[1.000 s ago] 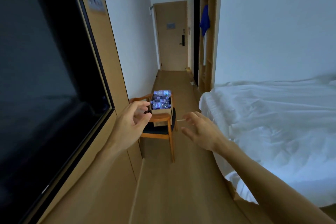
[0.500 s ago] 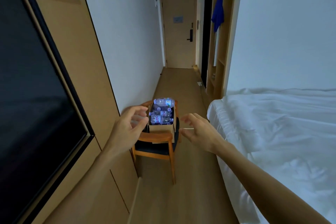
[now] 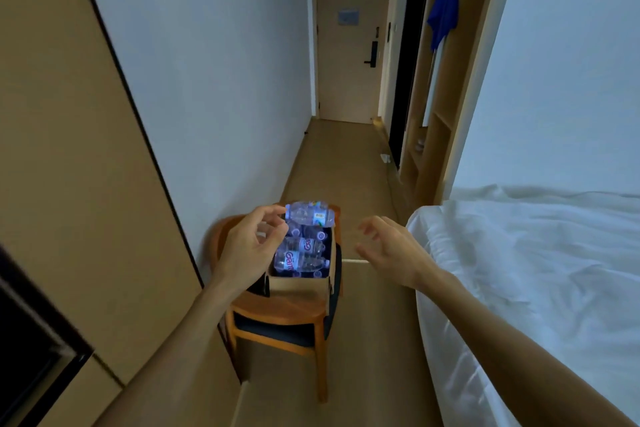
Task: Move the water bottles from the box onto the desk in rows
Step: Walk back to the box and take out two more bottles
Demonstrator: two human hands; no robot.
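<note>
A cardboard box [image 3: 296,288] sits on a wooden chair [image 3: 287,314] by the left wall. Several clear water bottles [image 3: 301,262] lie piled in it, and one bottle [image 3: 310,214] lies across the top at the far end. My left hand [image 3: 251,246] is raised in front of the box's left side, fingers loosely curled, holding nothing. My right hand [image 3: 389,251] hovers to the right of the box, fingers spread and relaxed, also holding nothing. No desk is in view.
A white bed [image 3: 526,274] runs along the right. Wooden wall panelling [image 3: 69,166] and a dark screen edge [image 3: 31,357] fill the left. A narrow wooden-floored corridor [image 3: 341,163] leads to a closed door [image 3: 349,42], with an open wardrobe and a blue garment [image 3: 445,7] at right.
The view has moved closer to the chair, and the box now looks larger. Both hands have stayed raised on either side of it, holding nothing.
</note>
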